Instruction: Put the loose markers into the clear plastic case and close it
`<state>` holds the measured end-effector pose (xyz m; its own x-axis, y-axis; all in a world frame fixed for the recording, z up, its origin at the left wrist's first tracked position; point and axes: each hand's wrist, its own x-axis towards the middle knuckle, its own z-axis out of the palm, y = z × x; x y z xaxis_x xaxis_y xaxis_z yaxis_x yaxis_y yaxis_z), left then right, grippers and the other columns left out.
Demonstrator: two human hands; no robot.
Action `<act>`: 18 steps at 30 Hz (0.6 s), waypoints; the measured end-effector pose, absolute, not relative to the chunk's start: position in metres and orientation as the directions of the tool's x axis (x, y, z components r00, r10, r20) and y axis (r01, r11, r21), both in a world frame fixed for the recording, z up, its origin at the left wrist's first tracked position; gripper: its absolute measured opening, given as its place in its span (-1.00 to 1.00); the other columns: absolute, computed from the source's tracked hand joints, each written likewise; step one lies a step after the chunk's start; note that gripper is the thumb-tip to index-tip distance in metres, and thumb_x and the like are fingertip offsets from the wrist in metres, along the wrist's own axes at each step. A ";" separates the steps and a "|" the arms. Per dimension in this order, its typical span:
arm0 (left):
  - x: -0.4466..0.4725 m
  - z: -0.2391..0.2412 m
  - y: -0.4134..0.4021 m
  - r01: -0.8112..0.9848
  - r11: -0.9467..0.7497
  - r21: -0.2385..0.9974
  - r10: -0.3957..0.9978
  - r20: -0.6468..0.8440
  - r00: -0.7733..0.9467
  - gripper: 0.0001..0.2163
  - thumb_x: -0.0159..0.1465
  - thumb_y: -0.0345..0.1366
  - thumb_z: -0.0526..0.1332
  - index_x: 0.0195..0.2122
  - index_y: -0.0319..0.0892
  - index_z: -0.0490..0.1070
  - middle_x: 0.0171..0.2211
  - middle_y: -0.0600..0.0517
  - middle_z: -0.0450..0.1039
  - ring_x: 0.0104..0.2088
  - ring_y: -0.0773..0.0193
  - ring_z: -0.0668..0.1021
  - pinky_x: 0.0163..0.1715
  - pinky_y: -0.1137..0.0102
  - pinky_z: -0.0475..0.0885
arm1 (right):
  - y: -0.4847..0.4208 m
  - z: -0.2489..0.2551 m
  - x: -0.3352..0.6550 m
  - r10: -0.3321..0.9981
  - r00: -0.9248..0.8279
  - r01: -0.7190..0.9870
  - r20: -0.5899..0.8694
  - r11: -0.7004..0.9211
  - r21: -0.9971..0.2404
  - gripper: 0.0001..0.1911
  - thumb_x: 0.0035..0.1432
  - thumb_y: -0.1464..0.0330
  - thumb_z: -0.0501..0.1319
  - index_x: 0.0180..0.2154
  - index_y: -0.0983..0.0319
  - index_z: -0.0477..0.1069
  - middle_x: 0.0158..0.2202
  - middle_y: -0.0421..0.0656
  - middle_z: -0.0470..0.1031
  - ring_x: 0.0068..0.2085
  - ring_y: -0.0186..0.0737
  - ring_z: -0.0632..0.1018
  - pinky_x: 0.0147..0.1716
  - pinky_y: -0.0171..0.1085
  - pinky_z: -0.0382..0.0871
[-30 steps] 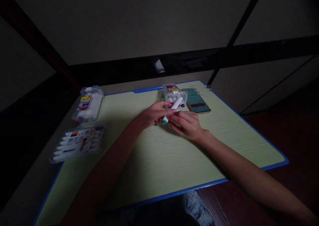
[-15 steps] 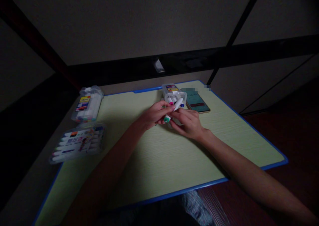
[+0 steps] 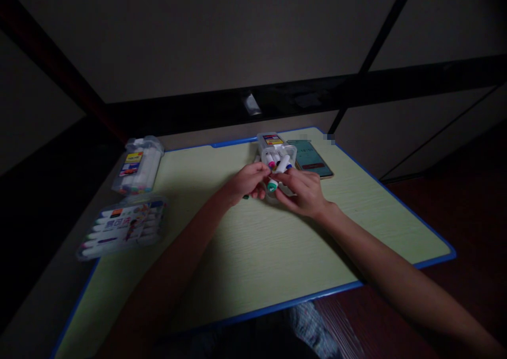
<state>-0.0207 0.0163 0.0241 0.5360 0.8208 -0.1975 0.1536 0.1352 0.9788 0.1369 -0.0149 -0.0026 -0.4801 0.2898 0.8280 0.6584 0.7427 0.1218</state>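
Note:
My right hand is closed on a white marker with a green end, tilted with that end toward me. Just left of it, the fingers of my left hand are curled and pinched together, their tips close to the marker. A small dark green piece shows beneath the left hand; what that hand holds is hidden. Directly behind both hands lies a clear plastic case, its near end open, with several white markers inside showing pink and blue ends.
A phone with a lit screen lies right of the open case. At the table's left edge are a clear marker box and a flat marker pack, which overhangs the edge. The table has a blue rim; a wall stands behind it.
The green-ended marker has shifted slightly right and up in my right hand. My left thumb and fingers have drawn back from its body.

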 end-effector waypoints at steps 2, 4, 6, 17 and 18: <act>-0.021 0.021 0.019 0.277 0.067 0.959 0.809 -0.214 0.547 -0.91 0.20 -0.43 0.03 -0.45 -0.25 0.22 -0.67 0.18 0.25 -0.76 0.57 0.26 -0.76 0.56 0.03 | -0.014 -0.002 0.139 0.291 -0.464 0.666 0.837 0.738 0.113 -0.81 0.08 0.36 0.06 -0.23 0.26 0.32 -0.54 -0.23 0.33 -0.55 -0.39 0.32 -0.55 -0.38 0.17; -0.021 0.018 0.020 0.349 -0.015 0.937 0.785 -0.206 0.585 -0.93 0.14 -0.49 0.07 -0.48 -0.27 0.26 -0.67 0.18 0.24 -0.73 0.57 0.24 -0.72 0.56 0.06 | -0.013 -0.003 0.141 0.290 -0.450 0.664 0.845 0.741 0.099 -0.81 0.06 0.37 0.08 -0.23 0.26 0.31 -0.53 -0.23 0.34 -0.55 -0.40 0.32 -0.55 -0.38 0.17; -0.021 0.014 0.021 0.361 -0.087 0.929 0.756 -0.174 0.631 -0.93 0.07 -0.53 0.12 -0.52 -0.29 0.29 -0.66 0.18 0.25 -0.67 0.56 0.26 -0.64 0.56 0.13 | -0.012 -0.003 0.143 0.307 -0.426 0.672 0.851 0.737 0.070 -0.81 0.04 0.38 0.09 -0.24 0.26 0.30 -0.54 -0.24 0.33 -0.56 -0.40 0.30 -0.56 -0.37 0.16; -0.028 0.003 0.028 0.437 -0.198 0.877 0.650 -0.216 0.728 -0.94 0.00 -0.43 0.20 -0.48 -0.33 0.40 -0.64 0.14 0.29 -0.60 0.49 0.31 -0.57 0.55 0.17 | 0.002 -0.013 0.156 0.448 -0.255 0.788 0.857 0.610 -0.084 -0.83 0.02 0.34 0.06 -0.29 0.24 0.28 -0.52 -0.24 0.35 -0.54 -0.39 0.34 -0.56 -0.35 0.15; -0.029 0.003 0.028 0.436 -0.201 0.877 0.642 -0.218 0.735 -0.92 0.00 -0.42 0.21 -0.47 -0.33 0.41 -0.64 0.14 0.29 -0.61 0.50 0.30 -0.58 0.55 0.17 | 0.003 -0.014 0.156 0.453 -0.253 0.792 0.855 0.605 -0.086 -0.83 0.02 0.34 0.06 -0.29 0.24 0.28 -0.51 -0.23 0.36 -0.54 -0.39 0.34 -0.56 -0.35 0.16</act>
